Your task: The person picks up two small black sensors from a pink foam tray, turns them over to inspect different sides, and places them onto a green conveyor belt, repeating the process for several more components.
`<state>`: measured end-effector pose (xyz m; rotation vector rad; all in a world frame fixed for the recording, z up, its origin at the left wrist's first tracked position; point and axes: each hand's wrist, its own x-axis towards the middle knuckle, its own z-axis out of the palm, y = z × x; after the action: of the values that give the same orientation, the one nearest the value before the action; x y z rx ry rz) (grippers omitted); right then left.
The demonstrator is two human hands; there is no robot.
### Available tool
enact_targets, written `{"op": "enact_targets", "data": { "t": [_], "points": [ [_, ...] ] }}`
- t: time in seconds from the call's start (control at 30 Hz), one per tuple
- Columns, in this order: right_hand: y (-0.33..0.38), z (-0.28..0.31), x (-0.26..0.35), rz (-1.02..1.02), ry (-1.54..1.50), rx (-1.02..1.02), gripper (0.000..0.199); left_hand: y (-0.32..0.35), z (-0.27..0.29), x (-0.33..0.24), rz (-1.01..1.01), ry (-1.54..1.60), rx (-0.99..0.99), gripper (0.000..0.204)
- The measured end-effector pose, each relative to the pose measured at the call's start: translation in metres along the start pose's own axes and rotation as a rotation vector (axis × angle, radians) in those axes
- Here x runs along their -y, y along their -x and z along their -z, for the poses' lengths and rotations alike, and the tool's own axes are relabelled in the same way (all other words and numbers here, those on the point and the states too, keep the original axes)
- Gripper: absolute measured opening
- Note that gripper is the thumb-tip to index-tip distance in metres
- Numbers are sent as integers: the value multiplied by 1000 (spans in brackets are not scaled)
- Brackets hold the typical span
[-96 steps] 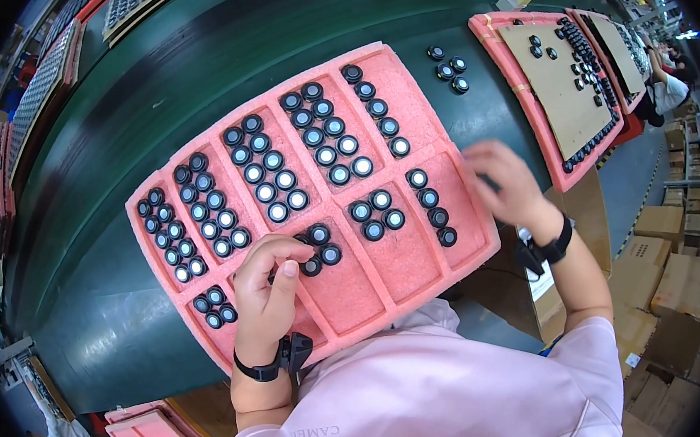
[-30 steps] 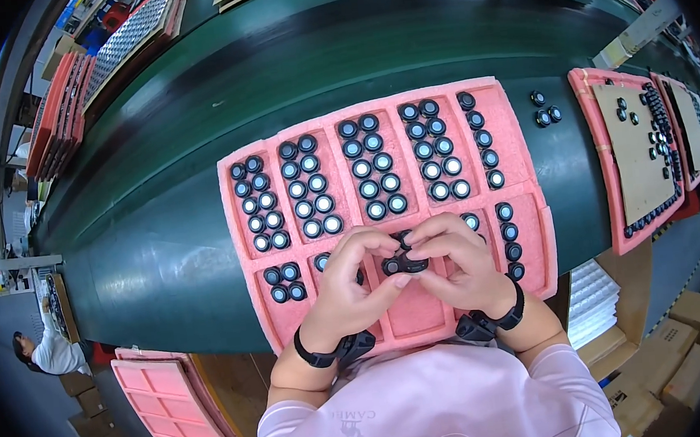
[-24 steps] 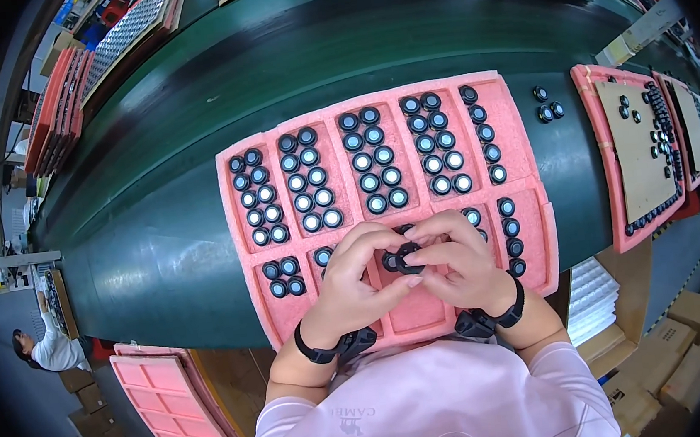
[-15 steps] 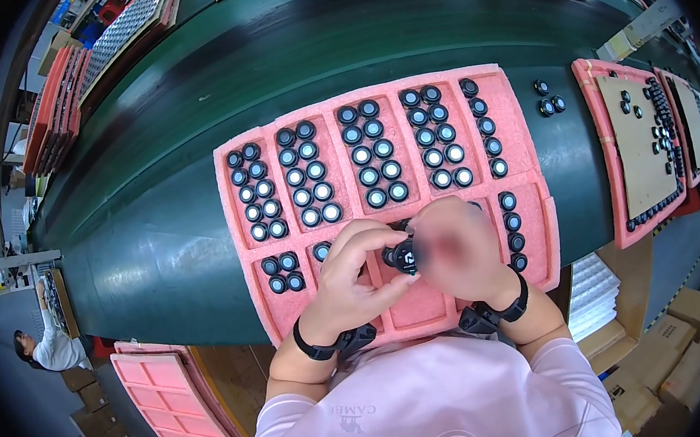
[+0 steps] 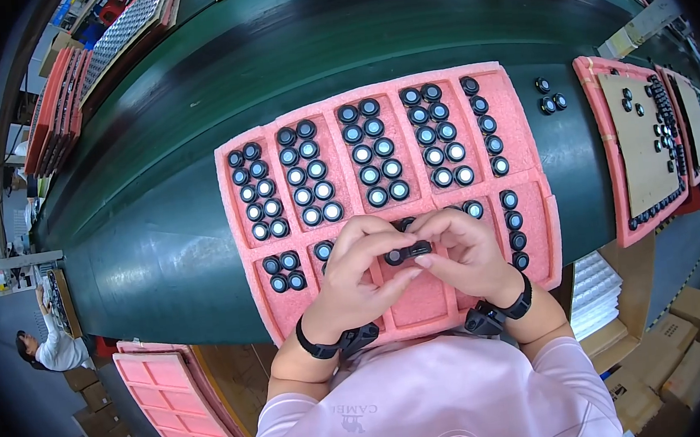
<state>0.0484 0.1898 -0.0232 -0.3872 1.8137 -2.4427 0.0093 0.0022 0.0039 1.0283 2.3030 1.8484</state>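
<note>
Ten pucks [image 5: 266, 189] fill each of the tray's [image 5: 542, 227] four leftmost far pockets, finished as I judge it; the near-left one has four, its near half bare. Further right, the left hand [image 5: 356, 284] curls beside the held puck [image 5: 422, 248], though I can't tell if it grips. The right hand [image 5: 474, 257] pinches that puck above the tray, hiding part of the near row. The rightmost pockets have one column each, leaving room; three loose pucks [image 5: 547, 105] lie beyond on the table [image 5: 152, 236].
</note>
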Motion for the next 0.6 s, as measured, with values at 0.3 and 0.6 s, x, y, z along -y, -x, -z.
{"op": "enact_targets", "data": {
  "t": [0.3,0.6],
  "points": [
    [-8,-3,10,280,534,-16,33,10,-5,6,225,255,7,30],
    [-10,-5,5,400,665,-48,34,12,-9,5,358,394,25,29]
  ]
}}
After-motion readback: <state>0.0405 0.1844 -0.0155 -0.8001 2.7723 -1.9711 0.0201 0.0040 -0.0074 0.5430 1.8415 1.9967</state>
